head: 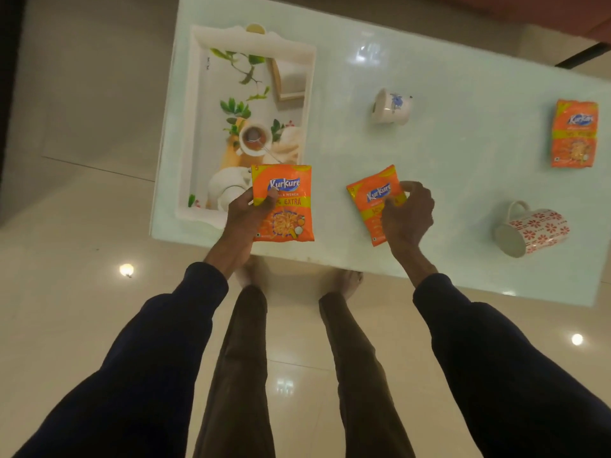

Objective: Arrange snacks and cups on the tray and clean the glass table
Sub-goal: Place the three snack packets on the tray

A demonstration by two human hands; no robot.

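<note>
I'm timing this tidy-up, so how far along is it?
Early. Done: nothing clearly; the tray seems to carry only its printed picture. In hand: the left hand grips one orange packet at the tray's near corner, the right hand grips a second packet. Left: a third packet, the blue-flowered cup and the red-patterned mug, both on their sides on the glass table, plus wiping; no cloth shows.

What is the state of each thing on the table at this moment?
Left packet: gripped by left hand.
Middle packet: gripped by right hand.
Far packet: lying flat on table, untouched.
Blue-flower cup: lying on its side.
Red-flower mug: lying on its side.
Tray: flat on table.
</note>
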